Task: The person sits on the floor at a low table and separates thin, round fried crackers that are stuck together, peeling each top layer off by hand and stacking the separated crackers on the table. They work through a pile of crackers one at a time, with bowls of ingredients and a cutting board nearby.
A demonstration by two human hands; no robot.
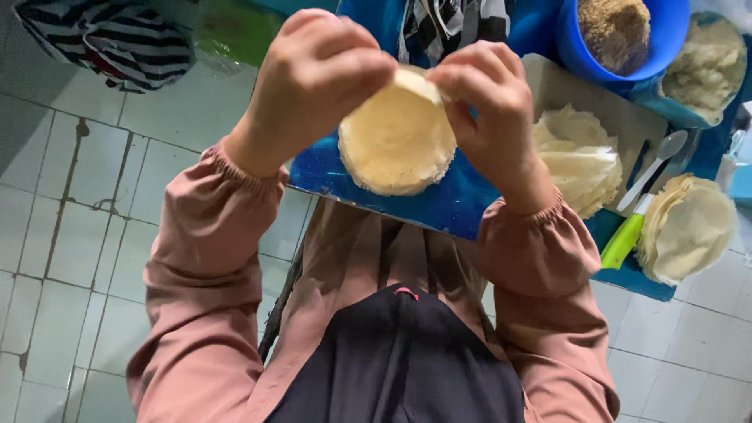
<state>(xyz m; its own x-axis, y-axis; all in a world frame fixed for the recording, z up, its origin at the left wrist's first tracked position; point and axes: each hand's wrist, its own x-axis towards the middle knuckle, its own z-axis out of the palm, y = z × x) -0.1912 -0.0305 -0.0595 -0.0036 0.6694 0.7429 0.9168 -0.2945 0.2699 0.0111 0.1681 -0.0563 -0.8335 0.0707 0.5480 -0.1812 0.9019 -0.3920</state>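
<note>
Pale dough round sits pinched at its top edge between our left hand and right hand, above the blue board; we judge folding underway, needing gentle pressure.

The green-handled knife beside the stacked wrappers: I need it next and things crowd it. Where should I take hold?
Take the green-handled knife by its bare green handle end, coming from the near side; its other end runs under the white plastic spoon, between pale round wrapper stacks.
</note>
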